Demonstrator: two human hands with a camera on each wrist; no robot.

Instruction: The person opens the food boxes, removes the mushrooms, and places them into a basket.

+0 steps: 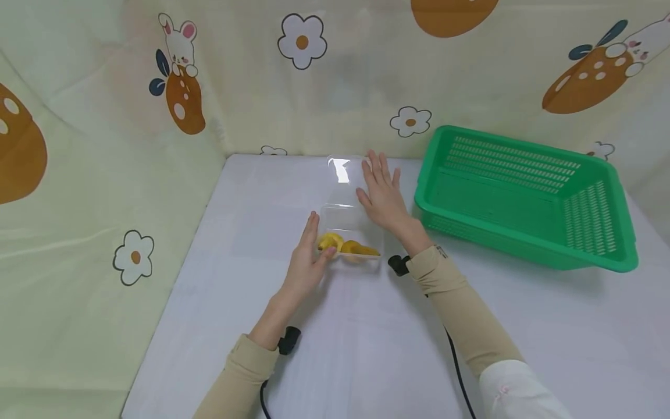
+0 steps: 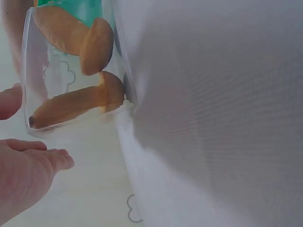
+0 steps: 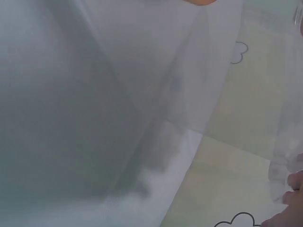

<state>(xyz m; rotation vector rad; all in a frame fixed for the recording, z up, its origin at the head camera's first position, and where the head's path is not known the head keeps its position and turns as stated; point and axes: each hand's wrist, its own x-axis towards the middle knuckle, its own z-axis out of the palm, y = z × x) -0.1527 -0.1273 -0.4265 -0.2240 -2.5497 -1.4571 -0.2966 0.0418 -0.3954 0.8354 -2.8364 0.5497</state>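
Observation:
A clear plastic box (image 1: 366, 256) stands with its hinged lid (image 1: 342, 174) raised at the far side. Inside lie two yellow-brown mushrooms (image 2: 71, 105), caps and stems visible through the wall in the left wrist view. My left hand (image 1: 305, 262) is at the box's left side, fingers straight along the wall and thumb by the near left corner. Beside the lid's right edge, my right hand (image 1: 384, 198) has its fingers extended and spread. Only its fingertips (image 3: 292, 196) show at the right border of the right wrist view, by the clear lid.
A large green plastic basket (image 1: 523, 235) stands at the right, close to the right forearm. White cloth covers the table (image 1: 356, 337). Behind it hangs a patterned curtain (image 1: 345, 87). Black cables (image 1: 458, 366) run from the wrist cameras.

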